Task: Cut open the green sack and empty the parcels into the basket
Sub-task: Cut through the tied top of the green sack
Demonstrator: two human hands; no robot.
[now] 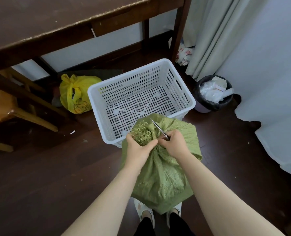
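Gripping the gathered, frayed neck of the green sack [160, 178], the left hand [138, 147] bunches it tight; the right hand [174, 144] is wrapped round the scissors [159, 129], blades aimed toward 11 o'clock into that neck. The sack stands on the floor [73, 167], the empty white basket [94, 108] just beyond it at 12 o'clock. Woven cloth looks soft, limp and fray-prone, the bulging body probably heavy; holding just under the neck, later the bottom corners for tipping, seems soundest.

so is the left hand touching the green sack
Touching. The head view shows the left hand gripping the frayed gathered neck of the green sack, fingers curled round it.
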